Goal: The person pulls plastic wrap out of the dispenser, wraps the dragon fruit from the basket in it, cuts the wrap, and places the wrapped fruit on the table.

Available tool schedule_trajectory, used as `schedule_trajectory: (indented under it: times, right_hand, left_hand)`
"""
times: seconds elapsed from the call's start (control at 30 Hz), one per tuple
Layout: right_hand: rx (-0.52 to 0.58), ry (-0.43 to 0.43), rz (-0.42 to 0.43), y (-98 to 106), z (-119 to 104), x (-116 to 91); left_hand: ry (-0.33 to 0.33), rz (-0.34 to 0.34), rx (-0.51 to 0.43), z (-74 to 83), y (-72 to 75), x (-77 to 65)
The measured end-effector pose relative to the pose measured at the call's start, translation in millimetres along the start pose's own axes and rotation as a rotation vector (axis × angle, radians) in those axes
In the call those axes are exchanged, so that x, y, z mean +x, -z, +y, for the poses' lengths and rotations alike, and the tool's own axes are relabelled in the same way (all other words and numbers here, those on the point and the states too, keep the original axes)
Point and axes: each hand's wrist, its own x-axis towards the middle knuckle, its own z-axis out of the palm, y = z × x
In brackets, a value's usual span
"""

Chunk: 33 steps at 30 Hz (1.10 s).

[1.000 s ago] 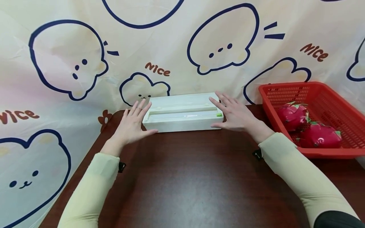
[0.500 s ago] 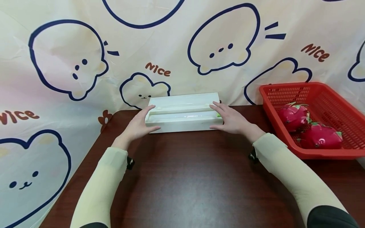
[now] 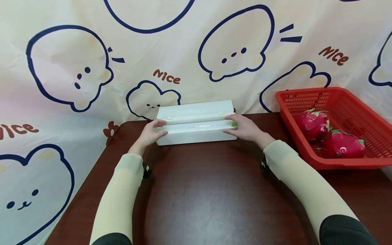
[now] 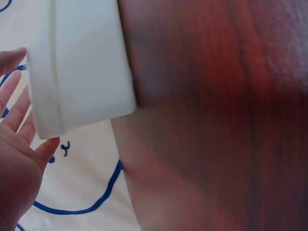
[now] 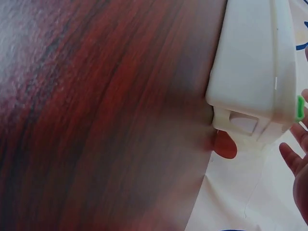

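Note:
A long white box [image 3: 197,136] with a lengthwise channel on top, resembling a cling film dispenser, rests at the back of the table. My left hand [image 3: 150,132] is at its left end, fingers over the top edge and thumb low at the front; in the left wrist view, the fingers are extended and the thumb tip [image 4: 49,146] lies right at the box's corner. On the right end, my right hand [image 3: 245,128] spans the top and front with fingers extended. Its fingers lie beside a small green tab [image 5: 300,108] in the right wrist view.
A red plastic basket [image 3: 346,164] with dragon fruits [image 3: 343,145] stands on the right. Behind the box hangs a cloth [image 3: 190,68] printed with cartoon bears. The dark wooden table [image 3: 214,190] extends in front of the box.
Both hands have come down and inward onto the two ends of the white box, their spread fingers drawing closer together. The box and basket have stayed in place.

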Motion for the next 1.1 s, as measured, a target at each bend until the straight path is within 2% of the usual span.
schedule_trajectory:
  times: [0.17, 0.4, 0.63, 0.83, 1.1]
  right_hand:
    - [0.011, 0.006, -0.007, -2.7, -1.1, 2.8]
    - [0.021, 0.006, -0.022, -5.0, -0.4, 6.3]
    - [-0.019, -0.018, -0.017, -3.0, 1.4, 9.6]
    - [-0.044, -0.045, -0.032, 0.8, 1.5, 13.5]
    - [0.030, -0.064, -0.024, -1.6, 2.4, 20.3]
  left_hand:
    - [-0.002, -0.016, -0.032, -5.2, 0.0, -0.6]
    - [0.012, -0.037, 0.012, -6.8, 2.2, -1.7]
    - [-0.022, -0.068, 0.019, -6.8, 2.4, 4.8]
    - [-0.017, -0.094, 0.043, -2.9, 2.3, 9.3]
    - [-0.021, -0.057, -0.002, -10.0, -1.2, 12.6]
